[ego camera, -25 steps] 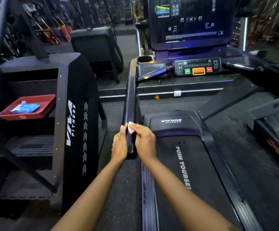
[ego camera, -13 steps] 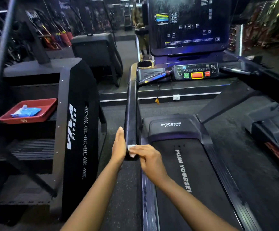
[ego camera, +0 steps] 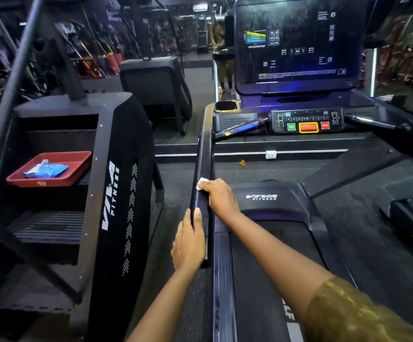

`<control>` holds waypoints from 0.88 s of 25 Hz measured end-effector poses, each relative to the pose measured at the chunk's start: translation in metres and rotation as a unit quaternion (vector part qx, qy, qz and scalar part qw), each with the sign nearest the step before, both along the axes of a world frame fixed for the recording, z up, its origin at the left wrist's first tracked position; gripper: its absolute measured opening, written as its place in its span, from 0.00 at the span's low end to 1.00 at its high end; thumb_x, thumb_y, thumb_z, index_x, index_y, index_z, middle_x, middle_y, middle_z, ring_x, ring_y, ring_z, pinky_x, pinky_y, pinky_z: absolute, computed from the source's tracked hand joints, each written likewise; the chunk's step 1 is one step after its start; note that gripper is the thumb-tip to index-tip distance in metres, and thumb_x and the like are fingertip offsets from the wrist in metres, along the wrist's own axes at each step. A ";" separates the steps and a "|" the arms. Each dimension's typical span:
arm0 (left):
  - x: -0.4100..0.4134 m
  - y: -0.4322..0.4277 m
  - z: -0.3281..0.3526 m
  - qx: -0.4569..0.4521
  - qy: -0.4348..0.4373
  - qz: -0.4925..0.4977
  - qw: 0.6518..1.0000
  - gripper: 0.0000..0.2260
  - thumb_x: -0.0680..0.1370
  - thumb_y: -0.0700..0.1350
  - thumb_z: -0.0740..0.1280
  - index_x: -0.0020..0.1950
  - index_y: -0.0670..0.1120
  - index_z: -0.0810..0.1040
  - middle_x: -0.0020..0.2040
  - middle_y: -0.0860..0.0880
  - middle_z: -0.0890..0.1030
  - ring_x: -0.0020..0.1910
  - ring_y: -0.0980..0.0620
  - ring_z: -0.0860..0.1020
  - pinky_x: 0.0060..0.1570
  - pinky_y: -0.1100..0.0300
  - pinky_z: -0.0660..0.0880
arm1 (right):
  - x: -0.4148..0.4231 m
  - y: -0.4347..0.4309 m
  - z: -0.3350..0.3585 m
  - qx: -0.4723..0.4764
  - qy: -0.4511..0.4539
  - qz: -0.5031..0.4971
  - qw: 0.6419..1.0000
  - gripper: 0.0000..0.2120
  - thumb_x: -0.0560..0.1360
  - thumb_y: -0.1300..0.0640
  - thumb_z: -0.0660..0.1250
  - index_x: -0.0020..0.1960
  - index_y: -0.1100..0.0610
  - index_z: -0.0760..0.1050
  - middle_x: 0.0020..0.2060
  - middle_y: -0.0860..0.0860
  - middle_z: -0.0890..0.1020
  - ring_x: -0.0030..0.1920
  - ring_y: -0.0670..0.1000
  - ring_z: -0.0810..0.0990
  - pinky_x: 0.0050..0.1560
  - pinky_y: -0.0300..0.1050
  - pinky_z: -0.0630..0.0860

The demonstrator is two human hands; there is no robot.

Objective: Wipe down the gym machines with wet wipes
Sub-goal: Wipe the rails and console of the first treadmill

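Note:
A black treadmill handrail (ego camera: pixel 205 156) runs away from me toward the console (ego camera: pixel 306 120). My right hand (ego camera: pixel 219 197) lies over the rail and presses a small white wet wipe (ego camera: pixel 201 183) onto it, fingers curled over the wipe. My left hand (ego camera: pixel 189 243) grips the near end of the same rail, thumb on top, just behind my right hand. The treadmill belt (ego camera: pixel 257 280) lies to the right of the rail.
A black stair machine (ego camera: pixel 116 188) stands at the left, with a red tray (ego camera: pixel 77 166) holding a blue wipes packet (ego camera: pixel 46 170) on one step. The treadmill screen (ego camera: pixel 296 43) rises ahead. Another treadmill (ego camera: pixel 412 213) is at the right. A person stands in the background.
My right hand has slid the wipe forward along the rail, away from me. My left hand has stayed at the rail's near end, so the hands are now apart.

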State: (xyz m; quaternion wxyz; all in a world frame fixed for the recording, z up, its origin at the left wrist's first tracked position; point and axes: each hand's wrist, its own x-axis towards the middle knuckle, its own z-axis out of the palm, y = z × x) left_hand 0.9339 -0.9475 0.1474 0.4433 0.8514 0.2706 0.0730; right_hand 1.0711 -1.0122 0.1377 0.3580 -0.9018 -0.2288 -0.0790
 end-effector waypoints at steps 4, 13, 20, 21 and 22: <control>0.001 0.001 -0.002 0.001 -0.007 -0.008 1.000 0.27 0.79 0.63 0.44 0.76 0.56 0.60 0.74 0.49 0.66 0.70 0.44 0.66 0.67 0.47 0.60 | -0.055 -0.021 -0.013 0.055 -0.185 0.046 0.980 0.16 0.64 0.68 0.65 0.48 0.57 0.84 0.43 0.51 0.85 0.38 0.50 0.79 0.43 0.33 0.72; 0.002 0.015 -0.007 -0.053 -0.034 -0.088 0.994 0.26 0.82 0.55 0.55 0.77 0.46 0.58 0.76 0.45 0.62 0.74 0.45 0.61 0.70 0.53 0.57 | -0.129 -0.062 0.014 0.219 0.025 -0.041 0.975 0.14 0.71 0.73 0.63 0.51 0.61 0.82 0.46 0.54 0.85 0.42 0.28 0.76 0.46 0.22 0.68; 0.028 0.018 0.011 0.060 -0.074 -0.181 0.979 0.23 0.80 0.51 0.62 0.72 0.43 0.68 0.69 0.45 0.71 0.69 0.46 0.68 0.69 0.51 0.63 | -0.094 -0.132 0.018 0.200 0.061 -0.083 0.974 0.10 0.74 0.67 0.66 0.52 0.60 0.82 0.49 0.52 0.84 0.43 0.30 0.76 0.43 0.21 0.67; 0.036 0.008 0.016 0.090 -0.083 -0.198 0.973 0.22 0.80 0.49 0.63 0.72 0.42 0.67 0.69 0.45 0.70 0.70 0.47 0.67 0.70 0.54 0.61 | -0.083 -0.144 0.019 0.206 0.060 -0.088 0.973 0.10 0.74 0.67 0.66 0.52 0.61 0.82 0.49 0.52 0.84 0.41 0.25 0.74 0.42 0.20 0.67; 0.046 -0.003 0.018 0.122 -0.101 -0.221 0.962 0.23 0.80 0.49 0.63 0.72 0.42 0.67 0.70 0.44 0.69 0.71 0.47 0.66 0.70 0.55 0.60 | -0.071 -0.157 0.019 0.211 0.061 -0.095 0.971 0.10 0.74 0.67 0.66 0.53 0.61 0.82 0.49 0.52 0.83 0.40 0.22 0.72 0.42 0.20 0.66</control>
